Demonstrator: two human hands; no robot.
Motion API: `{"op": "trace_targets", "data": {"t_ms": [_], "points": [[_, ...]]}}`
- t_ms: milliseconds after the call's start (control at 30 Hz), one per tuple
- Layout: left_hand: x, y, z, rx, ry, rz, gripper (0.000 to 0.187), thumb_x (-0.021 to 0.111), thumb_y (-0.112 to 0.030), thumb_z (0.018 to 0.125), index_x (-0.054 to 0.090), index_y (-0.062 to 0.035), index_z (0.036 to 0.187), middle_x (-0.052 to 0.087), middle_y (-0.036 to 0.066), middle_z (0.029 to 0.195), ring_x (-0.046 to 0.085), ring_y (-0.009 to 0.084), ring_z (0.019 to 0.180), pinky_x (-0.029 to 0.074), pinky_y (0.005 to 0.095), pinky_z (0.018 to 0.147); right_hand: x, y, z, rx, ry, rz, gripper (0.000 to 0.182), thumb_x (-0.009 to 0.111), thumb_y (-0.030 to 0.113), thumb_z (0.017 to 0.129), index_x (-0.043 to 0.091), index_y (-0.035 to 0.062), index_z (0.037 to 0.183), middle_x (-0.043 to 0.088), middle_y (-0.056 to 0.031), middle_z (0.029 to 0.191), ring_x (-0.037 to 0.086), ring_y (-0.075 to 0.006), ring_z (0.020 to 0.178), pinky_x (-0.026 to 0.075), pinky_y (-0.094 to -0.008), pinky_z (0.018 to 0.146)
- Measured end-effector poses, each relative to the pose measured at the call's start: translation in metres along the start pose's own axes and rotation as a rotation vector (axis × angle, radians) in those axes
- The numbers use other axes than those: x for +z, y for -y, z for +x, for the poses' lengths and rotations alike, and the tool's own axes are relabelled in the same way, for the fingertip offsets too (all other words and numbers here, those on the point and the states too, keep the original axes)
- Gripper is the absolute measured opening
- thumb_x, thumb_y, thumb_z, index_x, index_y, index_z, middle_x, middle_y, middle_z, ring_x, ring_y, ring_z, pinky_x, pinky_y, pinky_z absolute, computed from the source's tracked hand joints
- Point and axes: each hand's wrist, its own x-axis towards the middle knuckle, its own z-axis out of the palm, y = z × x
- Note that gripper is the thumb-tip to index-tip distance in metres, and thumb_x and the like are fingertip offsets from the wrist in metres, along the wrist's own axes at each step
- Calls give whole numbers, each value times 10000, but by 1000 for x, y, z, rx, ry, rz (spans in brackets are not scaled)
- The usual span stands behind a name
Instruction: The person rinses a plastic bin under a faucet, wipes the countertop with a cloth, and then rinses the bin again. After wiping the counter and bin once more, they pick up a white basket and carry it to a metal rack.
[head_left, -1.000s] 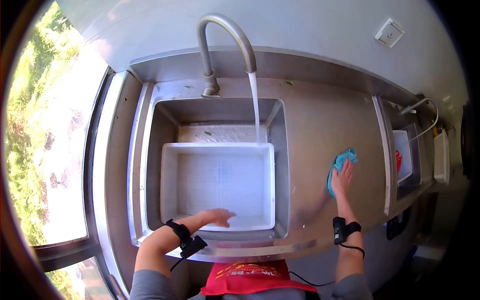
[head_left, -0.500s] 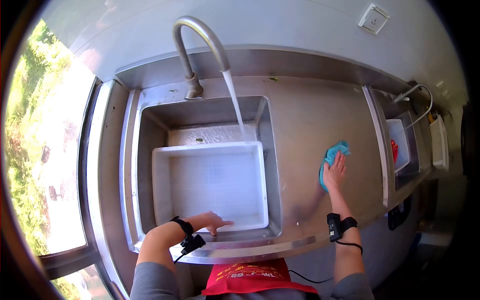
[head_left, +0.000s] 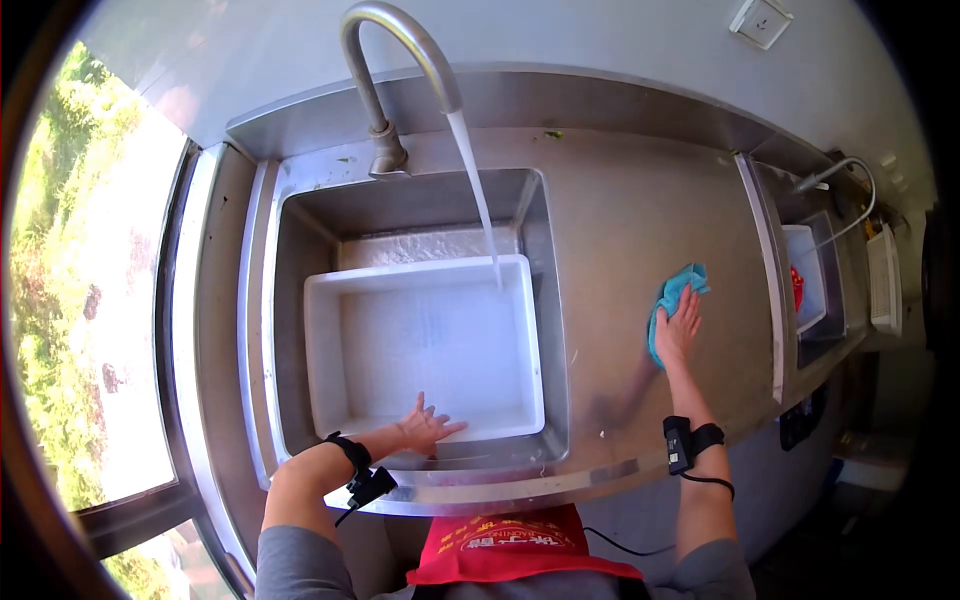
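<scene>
A white rectangular tub sits in the steel sink. From the curved faucet, water falls just inside the tub's far right rim. My left hand is at the tub's near rim, fingers spread, with nothing gripped. Its lower fingers are partly hidden. My right hand lies on a bunched blue cloth, holding it against the steel counter right of the sink. Part of the cloth is covered by the palm and fingers.
On the far right, a second sink holds another white tub with something red in it, under a thin faucet. A raised metal divider separates it from the counter. A window stands on the left.
The view has shifted slightly. The tub sits a little farther back, and water now falls inside its rim rather than behind it. My left hand's fingers are more spread. My right hand stays on the cloth.
</scene>
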Motion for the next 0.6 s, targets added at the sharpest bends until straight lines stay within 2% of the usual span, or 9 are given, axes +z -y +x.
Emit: {"op": "trace_targets", "data": {"t_ms": [133,233,333,467,600], "points": [[-13,-7,0,-123,223,-195,849,635,-253,780,82,-276,1424,489,160,1232,518,355,1067,175,678,966,-4,2,-1,-13,-4,0,730,467,346,840,103,109,1426,133,-155,1471,99,-282,1367,67,-452,1099],[-15,-4,2,-130,221,-29,893,659,-267,753,74,-291,1426,533,143,1165,550,341,1031,273,665,889,-4,1,-1,-4,9,-30,728,459,344,836,106,104,1425,134,-157,1470,106,-284,1366,74,-456,1097],[-11,-2,10,-42,328,-158,931,668,-215,753,31,-296,1427,573,162,1086,569,316,1015,345,598,860,-7,4,-2,9,17,-35,721,437,350,831,109,104,1425,131,-161,1469,114,-287,1364,78,-461,1096],[-13,0,1,-31,294,-247,926,639,-75,742,46,-264,1428,605,186,988,600,336,926,459,411,769,-2,-3,-2,-32,-12,-18,719,415,363,824,111,115,1426,128,-158,1471,115,-295,1363,72,-466,1095],[-23,3,-1,-24,315,-349,874,611,-72,782,51,-248,1429,586,223,999,580,365,941,455,425,781,-1,-2,1,-20,-12,-12,727,431,358,821,108,115,1426,131,-155,1470,114,-296,1363,70,-466,1094]]}}
